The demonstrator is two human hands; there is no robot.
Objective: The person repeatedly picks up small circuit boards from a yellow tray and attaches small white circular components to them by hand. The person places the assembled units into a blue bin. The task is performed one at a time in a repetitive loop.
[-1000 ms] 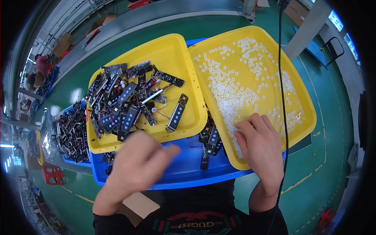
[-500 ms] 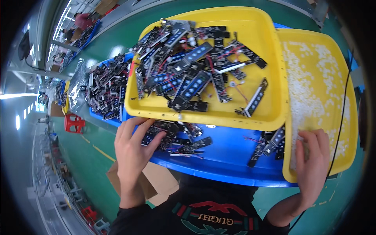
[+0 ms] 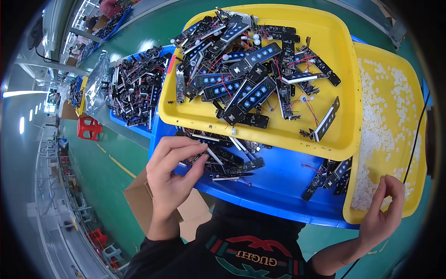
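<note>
My left hand (image 3: pixel 173 174) is closed in a pinch over the near part of the blue tray (image 3: pixel 274 176). A dark circuit board (image 3: pixel 193 159) with small parts shows at its fingertips, mostly hidden by the fingers. More black boards (image 3: pixel 237 162) lie loosely heaped beside that hand. At the right, my right hand (image 3: pixel 386 207) has thumb and index finger brought together above the near end of a yellow tray (image 3: pixel 351 204). Small white ring-like pieces (image 3: pixel 371 135) are spread over that tray. Whatever sits between those fingertips is too small to make out.
Another yellow tray (image 3: pixel 265 141) rests across the blue one, piled with black light-strip boards (image 3: pixel 258 95) and red wires. A blue bin of boards (image 3: pixel 139 90) stands at the left. A dark cable (image 3: pixel 415 139) crosses the right tray. A cardboard box (image 3: pixel 139 200) is below.
My left hand has gone from spread fingers at the heap to a pinch, moving slightly right. My right hand has drawn down and right from the white pieces. The whole view has shifted slightly.
</note>
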